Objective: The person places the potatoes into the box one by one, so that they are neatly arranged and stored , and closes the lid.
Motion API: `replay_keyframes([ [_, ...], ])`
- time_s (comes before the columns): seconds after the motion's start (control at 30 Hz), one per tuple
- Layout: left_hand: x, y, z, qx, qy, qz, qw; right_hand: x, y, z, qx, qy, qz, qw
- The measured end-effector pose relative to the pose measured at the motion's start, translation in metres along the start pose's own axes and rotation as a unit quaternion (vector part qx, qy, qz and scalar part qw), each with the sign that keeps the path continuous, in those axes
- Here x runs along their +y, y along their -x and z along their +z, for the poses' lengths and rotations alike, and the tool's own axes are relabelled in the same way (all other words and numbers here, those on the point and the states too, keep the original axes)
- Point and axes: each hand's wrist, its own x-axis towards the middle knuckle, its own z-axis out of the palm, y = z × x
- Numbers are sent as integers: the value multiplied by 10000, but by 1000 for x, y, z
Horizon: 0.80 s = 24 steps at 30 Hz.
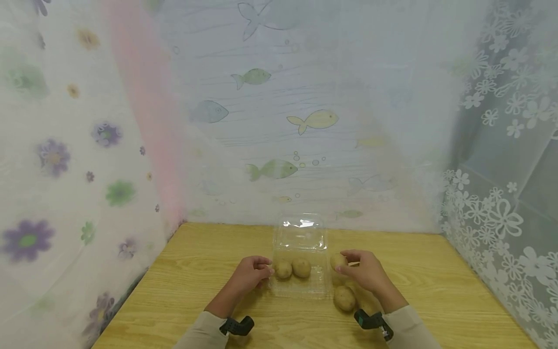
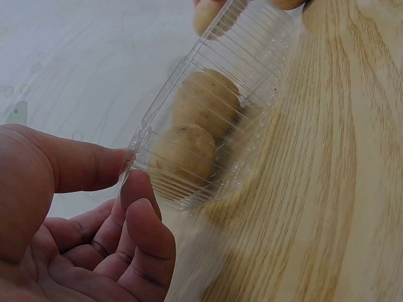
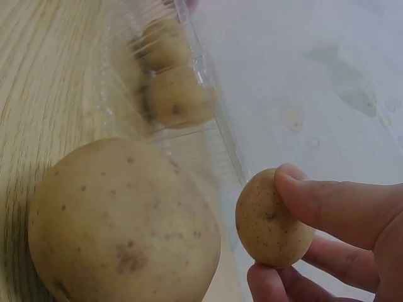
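Observation:
A clear plastic clamshell box (image 1: 321, 291) sits on the table with its lid (image 1: 301, 236) raised at the back. Inside, side by side toward the left, lie two potatoes, the left one (image 1: 283, 269) and its neighbour (image 1: 302, 267). My left hand (image 1: 252, 275) pinches the box's left rim between thumb and fingers, plain in the left wrist view. Just off the right side of the box, my right hand (image 1: 366, 271) holds a potato (image 3: 271, 220) between thumb and fingertips. Another potato (image 1: 345, 298) rests on the table below that hand, large in the right wrist view.
The wooden table (image 1: 209, 247) runs back to a translucent curtain (image 1: 244, 131) printed with fish. Flowered curtains hang at the left (image 1: 78, 194) and right (image 1: 501, 228). Each wrist wears a dark strapped device, such as the left one (image 1: 237, 326).

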Motion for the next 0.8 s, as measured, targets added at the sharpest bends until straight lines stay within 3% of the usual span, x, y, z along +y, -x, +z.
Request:
replay_keyframes([
  [0.8, 3, 0, 1, -29, 81, -75, 9999, -20, 4, 11, 380, -436, -224, 9981],
])
